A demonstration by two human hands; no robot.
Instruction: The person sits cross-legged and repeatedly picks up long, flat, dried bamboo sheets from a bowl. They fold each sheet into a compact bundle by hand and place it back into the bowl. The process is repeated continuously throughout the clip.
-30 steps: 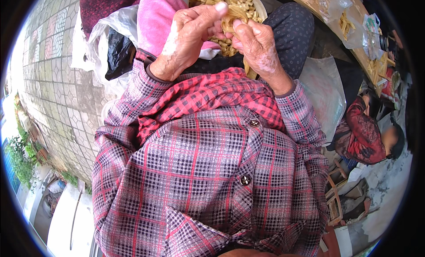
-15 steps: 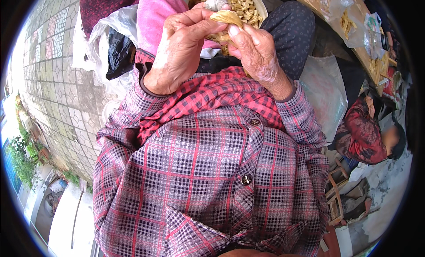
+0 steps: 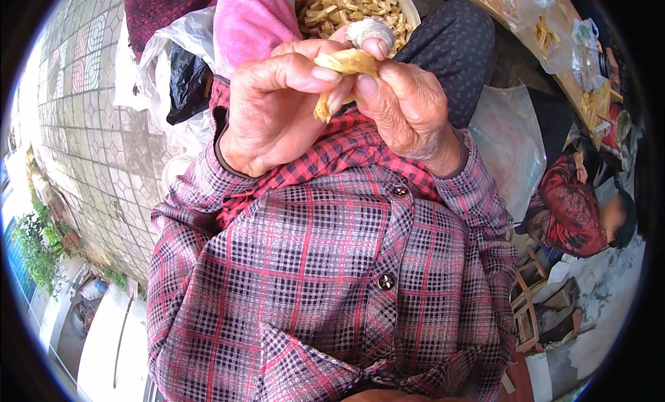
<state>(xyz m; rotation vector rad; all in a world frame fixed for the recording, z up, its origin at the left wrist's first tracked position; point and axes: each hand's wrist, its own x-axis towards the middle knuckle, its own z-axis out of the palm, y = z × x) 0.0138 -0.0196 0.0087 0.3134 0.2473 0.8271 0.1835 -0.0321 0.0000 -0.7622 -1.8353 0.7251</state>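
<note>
1. We see a bowl (image 3: 411,10) of yellow pieces (image 3: 346,7).
2. Left hand (image 3: 267,107) and right hand (image 3: 417,107) both pinch a yellow strip (image 3: 350,61) between them.
3. Strip looks bent; we judge folding or knotting underway, next needing a firm pinch.

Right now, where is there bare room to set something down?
The paved ground between the clear plastic bag and the green plants looks open. It's crowded where the left hand and right hand hold a yellow strip near the basin of pieces.
</note>
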